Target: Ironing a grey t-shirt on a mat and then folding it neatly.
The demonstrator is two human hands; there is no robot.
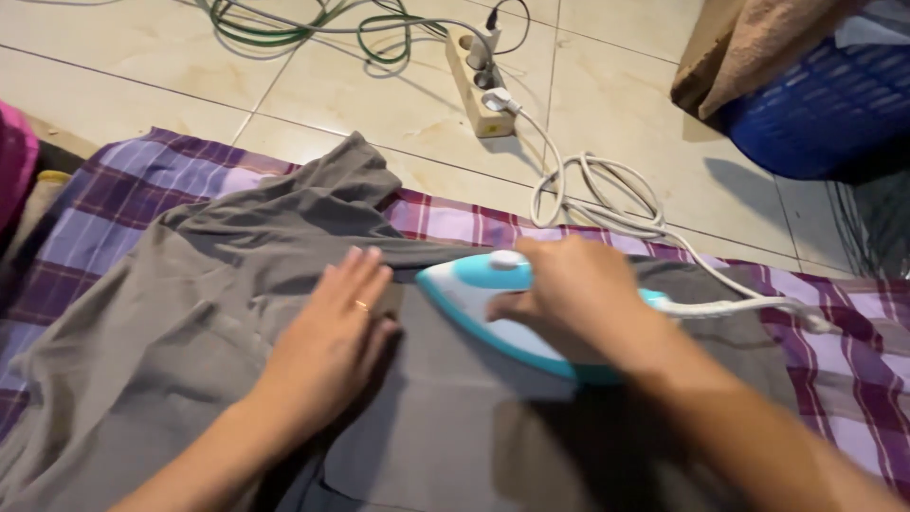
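a: what is your right hand [569, 294] doing?

b: you're wrapping it around the handle of the white and turquoise iron [493, 308], fingers curled shut over the grip. the iron is sitting soleplate down on the grey garment [190, 322], its pointed nose aiming toward your left hand.

a: and your left hand [332, 332]?

b: you're pressing it flat on the grey garment just beside the iron's tip, palm down, fingers straight and close together. you're wearing a ring [362, 305] on one finger. it isn't pinching anything.

a: where is the garment lying?

b: it's spreading over a purple plaid cloth [844, 351] on the tiled floor [123, 57]. the fabric to your left is lying bunched and wrinkled, while the part under the iron is looking flatter.

a: how is the iron's cord running?

b: the white cord [607, 204] is trailing from the back of the iron, looping on the floor, then reaching a beige power strip [477, 81] where its plug is sitting. a green cable [313, 24] is coiling near the strip.

a: any containers around you?

b: a blue plastic laundry basket [815, 109] is standing at the upper right, well apart from your hands. brown cloth [749, 43] is hanging over its rim; what else it's holding, i cannot tell. something pink [14, 161] is showing at the left edge.
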